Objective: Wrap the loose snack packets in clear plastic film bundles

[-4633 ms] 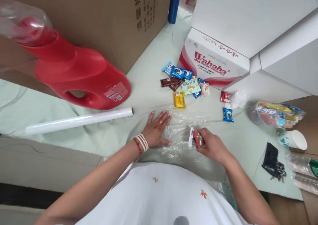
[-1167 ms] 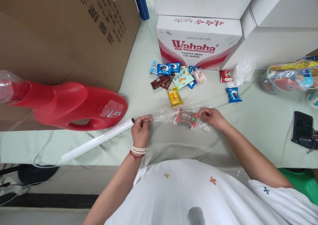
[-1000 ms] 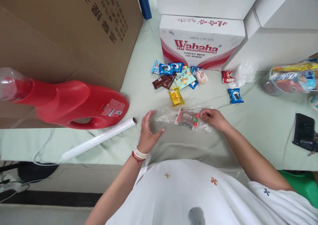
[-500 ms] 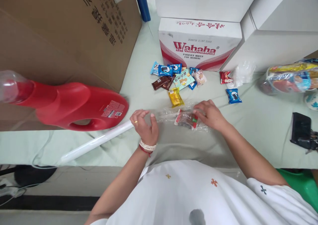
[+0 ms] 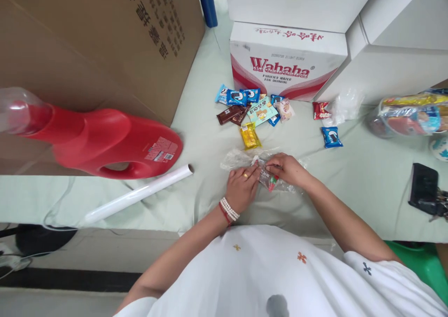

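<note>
A brown snack packet with red and white ends (image 5: 263, 173) lies on crumpled clear plastic film (image 5: 233, 159) near the table's front edge. My left hand (image 5: 244, 186) is closed on the packet's left end, its fingers together and partly covering it. From the other side my right hand (image 5: 287, 168) pinches the film at the packet's upper right; its fingertips partly hide what they grip. Just beyond the hands sits a yellow snack packet (image 5: 249, 136). Left of my left hand rests a white roll (image 5: 140, 193).
Several wrapped snacks (image 5: 236, 97) are heaped before the Wahaha carton (image 5: 287, 65). A red jug (image 5: 119, 142) and a big cardboard box (image 5: 105, 41) stand left. To the right are a blue packet (image 5: 332, 137), a clear bag (image 5: 345, 107) and a black case with keys (image 5: 423, 188).
My left hand has moved right, from beside the white roll onto the snack packet. My right hand has shifted slightly left, and the film's left part now lies crumpled.
</note>
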`<state>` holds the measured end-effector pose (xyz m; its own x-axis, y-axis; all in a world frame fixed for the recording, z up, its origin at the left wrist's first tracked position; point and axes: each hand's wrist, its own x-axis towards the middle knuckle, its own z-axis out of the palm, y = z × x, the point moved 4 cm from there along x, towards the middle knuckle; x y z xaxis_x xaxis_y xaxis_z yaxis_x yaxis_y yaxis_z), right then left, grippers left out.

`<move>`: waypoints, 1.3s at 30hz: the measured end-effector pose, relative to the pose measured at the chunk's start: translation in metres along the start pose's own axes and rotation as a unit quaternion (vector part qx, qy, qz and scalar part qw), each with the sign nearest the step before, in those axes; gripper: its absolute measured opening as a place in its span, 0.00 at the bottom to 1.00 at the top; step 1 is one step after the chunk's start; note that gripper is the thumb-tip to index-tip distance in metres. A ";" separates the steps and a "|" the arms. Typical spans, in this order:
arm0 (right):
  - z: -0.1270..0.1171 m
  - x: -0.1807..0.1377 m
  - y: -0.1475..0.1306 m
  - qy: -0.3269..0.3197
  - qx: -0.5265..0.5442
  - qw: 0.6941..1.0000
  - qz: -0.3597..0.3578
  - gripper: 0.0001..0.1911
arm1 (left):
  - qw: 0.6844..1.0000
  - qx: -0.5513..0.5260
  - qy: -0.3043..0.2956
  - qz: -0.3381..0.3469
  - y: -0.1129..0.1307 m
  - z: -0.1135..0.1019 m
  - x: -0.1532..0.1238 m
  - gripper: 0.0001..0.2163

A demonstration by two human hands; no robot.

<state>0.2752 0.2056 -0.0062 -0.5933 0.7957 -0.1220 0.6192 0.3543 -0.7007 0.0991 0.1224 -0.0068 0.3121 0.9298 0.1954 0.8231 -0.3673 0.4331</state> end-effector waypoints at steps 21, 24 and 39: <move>-0.025 -0.001 -0.017 0.061 -0.018 0.996 0.066 0.17 | 0.997 0.040 -0.064 -0.033 0.016 0.010 0.034 0.16; 0.015 -0.024 -0.033 0.044 -0.060 0.996 0.051 0.22 | 0.993 -0.049 -0.066 -0.085 0.007 0.012 0.031 0.11; 0.052 -0.043 -0.033 -0.036 -0.192 0.978 0.072 0.28 | 0.994 -0.031 -0.018 0.099 -0.035 -0.025 0.070 0.11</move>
<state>0.2534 0.1338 -0.0146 -0.5114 0.8195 -0.2587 0.8386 0.4101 -0.3586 0.0801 0.1996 0.0132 0.4831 0.8386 0.2515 0.7130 -0.5436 0.4429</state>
